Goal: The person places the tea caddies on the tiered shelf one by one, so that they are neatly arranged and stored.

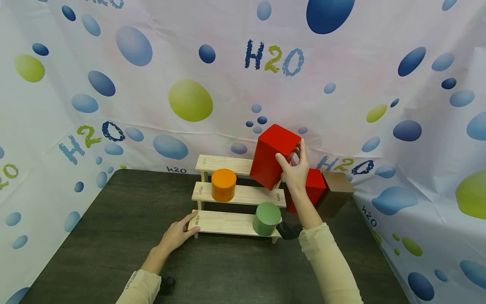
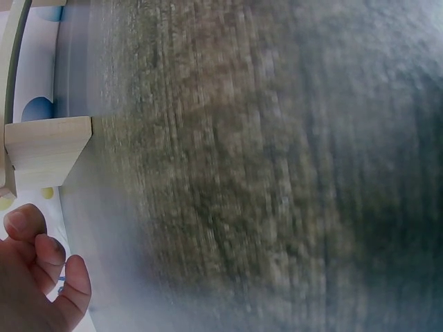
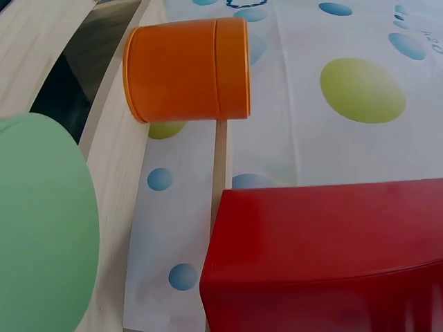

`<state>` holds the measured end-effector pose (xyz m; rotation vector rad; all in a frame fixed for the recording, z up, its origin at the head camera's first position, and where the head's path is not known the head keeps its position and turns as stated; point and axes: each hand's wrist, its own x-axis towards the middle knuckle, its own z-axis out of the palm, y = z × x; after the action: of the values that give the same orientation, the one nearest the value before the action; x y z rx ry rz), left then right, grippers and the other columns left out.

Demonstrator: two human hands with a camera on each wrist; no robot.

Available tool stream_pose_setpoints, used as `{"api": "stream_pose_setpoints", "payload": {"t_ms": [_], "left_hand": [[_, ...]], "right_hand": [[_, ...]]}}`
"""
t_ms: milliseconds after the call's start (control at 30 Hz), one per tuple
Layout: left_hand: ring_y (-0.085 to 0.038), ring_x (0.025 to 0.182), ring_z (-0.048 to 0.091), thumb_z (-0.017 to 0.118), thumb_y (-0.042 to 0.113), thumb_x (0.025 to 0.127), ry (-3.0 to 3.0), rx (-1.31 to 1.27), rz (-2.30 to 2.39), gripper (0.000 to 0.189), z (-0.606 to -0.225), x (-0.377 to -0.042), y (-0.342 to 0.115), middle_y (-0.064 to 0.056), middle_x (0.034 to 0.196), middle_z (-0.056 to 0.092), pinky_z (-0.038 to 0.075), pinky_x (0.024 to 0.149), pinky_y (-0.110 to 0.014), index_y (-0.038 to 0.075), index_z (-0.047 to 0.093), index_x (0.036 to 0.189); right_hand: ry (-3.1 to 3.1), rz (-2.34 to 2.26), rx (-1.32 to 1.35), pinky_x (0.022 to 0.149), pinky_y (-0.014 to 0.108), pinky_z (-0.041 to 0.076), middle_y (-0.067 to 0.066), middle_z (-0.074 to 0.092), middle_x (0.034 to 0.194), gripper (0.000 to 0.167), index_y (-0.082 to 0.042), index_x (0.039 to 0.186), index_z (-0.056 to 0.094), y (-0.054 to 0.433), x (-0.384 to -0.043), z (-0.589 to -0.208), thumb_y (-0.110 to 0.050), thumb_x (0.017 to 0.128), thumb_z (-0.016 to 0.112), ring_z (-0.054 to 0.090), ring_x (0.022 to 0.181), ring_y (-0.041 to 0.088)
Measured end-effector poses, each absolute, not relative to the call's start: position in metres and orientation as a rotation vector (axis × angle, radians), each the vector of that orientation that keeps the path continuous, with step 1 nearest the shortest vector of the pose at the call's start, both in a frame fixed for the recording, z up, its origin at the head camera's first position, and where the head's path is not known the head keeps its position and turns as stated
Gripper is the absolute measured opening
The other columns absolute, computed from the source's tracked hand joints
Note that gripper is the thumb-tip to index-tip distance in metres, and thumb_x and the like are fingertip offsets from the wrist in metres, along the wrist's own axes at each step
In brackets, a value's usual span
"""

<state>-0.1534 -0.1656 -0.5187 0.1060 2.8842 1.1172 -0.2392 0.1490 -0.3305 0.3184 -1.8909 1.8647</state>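
Observation:
My right hand (image 1: 297, 171) grips a red box (image 1: 267, 156) with the thumb on its near face and the fingers along its right side. The box is tilted over the right end of a three-step wooden stand (image 1: 228, 221); in the right wrist view its lower end overlaps the top step. My left hand (image 1: 176, 235) holds the left end of the bottom step between thumb and fingers. An orange round tin (image 1: 223, 185) stands on the middle step, towards the left. On the bottom step's right end stands a green round tin (image 1: 266, 219), below my right forearm.
Right of the stand, a second red box (image 1: 316, 182) stands partly hidden behind my right forearm. A brown box (image 1: 337, 192) is beside it at the far right. The dark table (image 1: 125, 219) meets a white curtain (image 1: 235, 55) printed with blue and green dots.

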Motion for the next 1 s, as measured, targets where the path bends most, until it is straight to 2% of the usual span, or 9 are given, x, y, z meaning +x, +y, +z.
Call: {"api": "stream_pose_setpoints", "payload": {"t_ms": [133,267,533,700,1000], "left_hand": [[-0.009,0.044,0.025,0.062,0.038,0.085,2.887,0.109,1.115,0.061,-0.518,-0.153,-0.165,0.005,0.05,0.031,0.021,0.042,-0.023,0.017,0.042,0.138],[-0.009,0.044,0.025,0.062,0.038,0.085,2.888,0.106,1.108,0.061,-0.519,-0.153,-0.165,0.005,0.05,0.031,0.021,0.043,-0.023,0.017,0.042,0.138],[-0.01,0.045,0.025,0.062,0.037,0.085,2.887,0.107,1.116,0.061,-0.519,-0.152,-0.165,0.005,0.05,0.031,0.021,0.043,-0.024,0.016,0.042,0.138],[-0.01,0.044,0.025,0.062,0.039,0.085,2.896,0.114,1.106,0.061,-0.52,-0.154,-0.165,0.005,0.05,0.031,0.021,0.042,-0.023,0.017,0.042,0.139],[-0.01,0.045,0.025,0.062,0.036,0.085,2.89,0.105,1.098,0.061,-0.518,-0.153,-0.165,0.005,0.05,0.031,0.022,0.044,-0.024,0.016,0.041,0.139]], "right_hand": [[-1.898,1.868,0.382,0.099,0.04,0.035,0.015,0.035,0.137,0.076,-0.002,0.145,0.017,0.148,-0.246,-0.332,-0.005,0.084,0.062,0.035,0.124,0.022],[-1.938,1.874,0.388,0.103,0.043,0.03,0.017,0.03,0.142,0.071,-0.001,0.145,0.019,0.142,-0.24,-0.321,-0.005,0.086,0.059,0.028,0.131,0.028],[-2.066,1.869,0.371,0.105,0.043,0.026,0.013,0.022,0.148,0.07,-0.004,0.146,0.017,0.145,-0.246,-0.315,-0.009,0.089,0.057,0.023,0.135,0.027],[-2.123,1.839,0.377,0.104,0.044,0.028,0.011,0.022,0.149,0.069,-0.005,0.146,0.018,0.148,-0.248,-0.313,-0.01,0.089,0.057,0.025,0.135,0.025],[-2.079,1.747,0.379,0.095,0.046,0.039,0.016,0.038,0.14,0.058,-0.002,0.14,0.033,0.145,-0.25,-0.316,-0.009,0.088,0.058,0.037,0.126,0.032]]}}
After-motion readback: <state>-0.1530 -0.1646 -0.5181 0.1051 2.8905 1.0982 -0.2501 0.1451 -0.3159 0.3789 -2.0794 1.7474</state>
